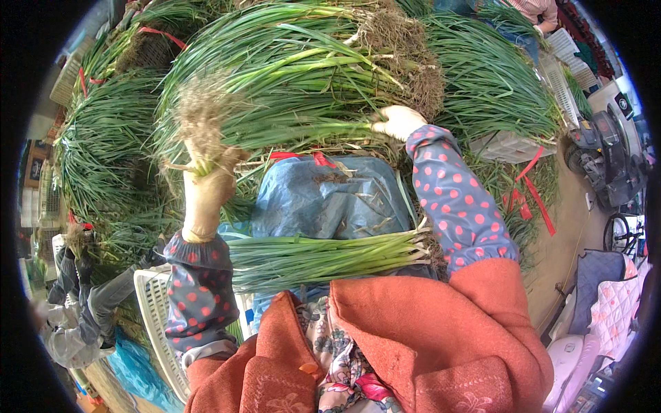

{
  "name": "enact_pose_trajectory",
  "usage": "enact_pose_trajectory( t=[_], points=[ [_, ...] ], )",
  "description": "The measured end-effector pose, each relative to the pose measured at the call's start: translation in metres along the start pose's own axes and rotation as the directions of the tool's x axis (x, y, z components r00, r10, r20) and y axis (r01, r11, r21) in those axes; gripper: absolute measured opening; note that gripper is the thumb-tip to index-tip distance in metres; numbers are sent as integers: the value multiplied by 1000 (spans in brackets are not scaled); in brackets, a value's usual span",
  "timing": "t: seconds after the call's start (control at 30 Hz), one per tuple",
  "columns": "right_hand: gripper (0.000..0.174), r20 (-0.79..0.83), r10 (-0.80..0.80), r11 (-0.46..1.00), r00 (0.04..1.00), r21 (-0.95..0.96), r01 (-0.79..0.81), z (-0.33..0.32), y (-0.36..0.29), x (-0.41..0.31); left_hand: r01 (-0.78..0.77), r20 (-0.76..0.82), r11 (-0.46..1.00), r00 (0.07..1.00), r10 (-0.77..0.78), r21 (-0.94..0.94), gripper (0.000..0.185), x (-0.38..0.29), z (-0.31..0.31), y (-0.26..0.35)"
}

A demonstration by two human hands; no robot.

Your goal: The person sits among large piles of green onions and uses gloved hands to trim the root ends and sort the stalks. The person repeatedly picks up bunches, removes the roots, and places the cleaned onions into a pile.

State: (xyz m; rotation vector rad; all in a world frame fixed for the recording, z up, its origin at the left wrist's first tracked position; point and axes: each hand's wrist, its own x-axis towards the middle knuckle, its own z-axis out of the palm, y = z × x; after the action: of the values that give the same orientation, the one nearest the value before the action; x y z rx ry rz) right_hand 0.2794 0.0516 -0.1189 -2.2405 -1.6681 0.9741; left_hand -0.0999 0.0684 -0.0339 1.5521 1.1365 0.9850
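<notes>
My left hand (209, 193) is closed round the lower stems of a small bunch of green onions (201, 160), its blurred, soil-brown roots pointing away from me. My right hand (397, 123) pinches the stem of a green onion at the near edge of a large heap of green onions (289, 67); its fingertips are partly hidden. Across my lap, over blue plastic sheeting (330, 196), lies a row of green onions (330, 258) with white ends and roots to the right. Both forearms wear polka-dot sleeve covers.
A white plastic basket (155, 320) stands at my left. Red ties (537, 206) hang at the right, near another heap on a pale crate (511, 148). One person (77, 320) works at the lower left, another (537, 13) at the upper right. A mobility scooter or similar vehicle (609, 149) stands right.
</notes>
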Motion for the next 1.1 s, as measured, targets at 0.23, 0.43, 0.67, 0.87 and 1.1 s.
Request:
enact_pose_trajectory(
  t=[0.23,0.43,0.67,0.87,1.1],
  points=[
    [36,-5,-73,989,997,125,73,-34,-10,-27,94,189,980,980,-60,-177,18,1,6,-16],
    [20,-189,-262,904,946,296,310,-37,-46,-51,-367,116,919,929,353,143,11,31,32,-22],
    [22,-299,-406,869,864,165,466,-47,-85,-94,-542,396,816,807,439,200,15,67,92,-4],
    [18,-364,-355,843,861,273,463,-64,-79,-120,-9,534,976,835,128,-219,17,65,87,10],
    [15,-662,-625,709,413,-261,655,-94,-65,-132,-280,541,960,812,221,28,16,69,77,37]
  ],
)
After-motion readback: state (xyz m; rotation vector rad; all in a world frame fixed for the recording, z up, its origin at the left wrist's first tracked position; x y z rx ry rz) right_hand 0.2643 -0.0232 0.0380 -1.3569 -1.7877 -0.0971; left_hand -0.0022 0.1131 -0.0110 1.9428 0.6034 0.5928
